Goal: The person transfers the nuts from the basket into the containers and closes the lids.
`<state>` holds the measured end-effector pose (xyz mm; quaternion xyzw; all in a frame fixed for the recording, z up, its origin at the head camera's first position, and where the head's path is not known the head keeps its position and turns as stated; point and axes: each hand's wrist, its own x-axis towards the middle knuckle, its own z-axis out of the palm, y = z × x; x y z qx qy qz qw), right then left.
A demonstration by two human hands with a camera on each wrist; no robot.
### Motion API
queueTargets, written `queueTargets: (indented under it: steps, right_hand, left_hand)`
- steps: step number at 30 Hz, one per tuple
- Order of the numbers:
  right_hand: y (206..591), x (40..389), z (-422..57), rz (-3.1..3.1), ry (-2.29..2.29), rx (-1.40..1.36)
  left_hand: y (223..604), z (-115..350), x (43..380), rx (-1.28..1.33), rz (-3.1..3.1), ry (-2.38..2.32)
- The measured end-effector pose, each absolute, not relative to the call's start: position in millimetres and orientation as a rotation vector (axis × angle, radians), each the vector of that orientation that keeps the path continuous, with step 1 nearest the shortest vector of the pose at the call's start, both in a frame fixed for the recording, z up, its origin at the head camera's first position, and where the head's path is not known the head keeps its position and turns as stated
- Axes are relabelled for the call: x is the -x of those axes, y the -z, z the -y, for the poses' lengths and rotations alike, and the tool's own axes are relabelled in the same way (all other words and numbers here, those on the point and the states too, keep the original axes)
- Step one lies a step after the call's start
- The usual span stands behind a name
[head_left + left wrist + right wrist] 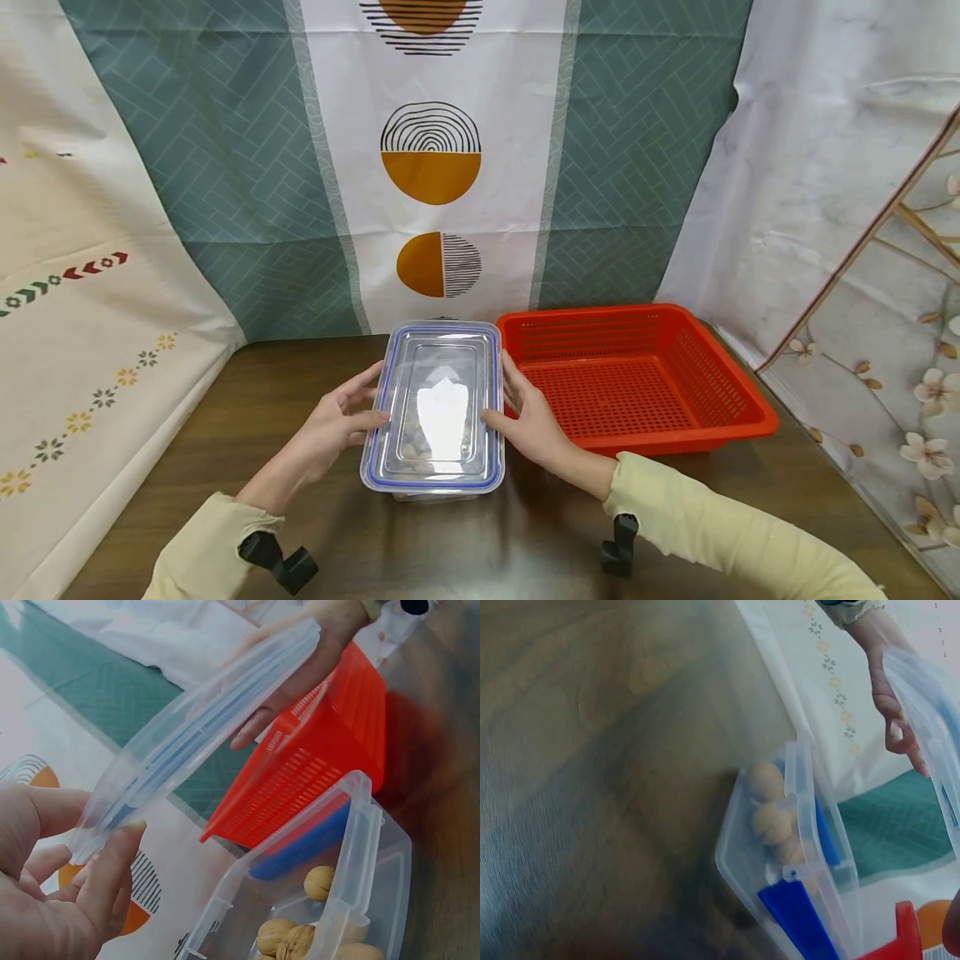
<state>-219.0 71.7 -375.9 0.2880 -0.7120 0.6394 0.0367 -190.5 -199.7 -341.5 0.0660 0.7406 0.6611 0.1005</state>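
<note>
Your left hand [341, 421] and right hand [528, 421] each pinch a long edge of the clear lid [438, 400], held lifted just above the walnut container [315, 900] on the wooden table [300, 533], beside the red basket [637, 375]. Treat the lid as light, stiff and smooth; it may slip. Keep fingertips on opposite rims near mid-length.

This was a staged recording corner rather than a lived-in room. Printed cloths hung as backdrops on every side: a teal herringbone-patterned curtain [225, 167] with a white panel of orange half-circles [431, 158], a cream cloth with small flower motifs [82, 350], and a marble-print sheet with blossoms [862, 250]. They enclosed a dark wood-grain tabletop [300, 392].
</note>
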Motion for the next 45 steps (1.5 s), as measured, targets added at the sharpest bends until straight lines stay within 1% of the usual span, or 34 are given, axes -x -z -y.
queueTargets:
  steps: [4,12,17,21,26,31,39,45]
  right_hand:
    - [373,219,-75,2.189,-1.893,-0.911]
    - [368,220,-76,2.176,-1.925,-1.000]
    - [367,221,-76,2.154,-1.950,-1.029]
    - [369,226,-79,2.139,-1.936,-1.112]
    - [372,232,-84,2.168,-1.817,-1.213]
    - [372,234,-89,2.221,-1.664,-1.279]
    - [346,218,-91,2.272,-1.561,-1.357]
    - [357,226,-92,2.239,-1.526,-1.405]
  left_hand:
    - [338,201,191,-0.188,-2.183,-1.966]
    - [331,204,194,-0.225,-2.046,-2.036]
    - [334,211,195,-0.368,-1.837,-2.097]
    - [336,216,195,-0.488,-1.659,-2.134]
    - [340,220,196,-0.584,-1.496,-2.186]
    - [343,222,197,-0.597,-1.395,-2.227]
    - [347,225,198,-0.617,-1.258,-2.265]
    - [350,227,198,-0.664,-1.173,-2.270]
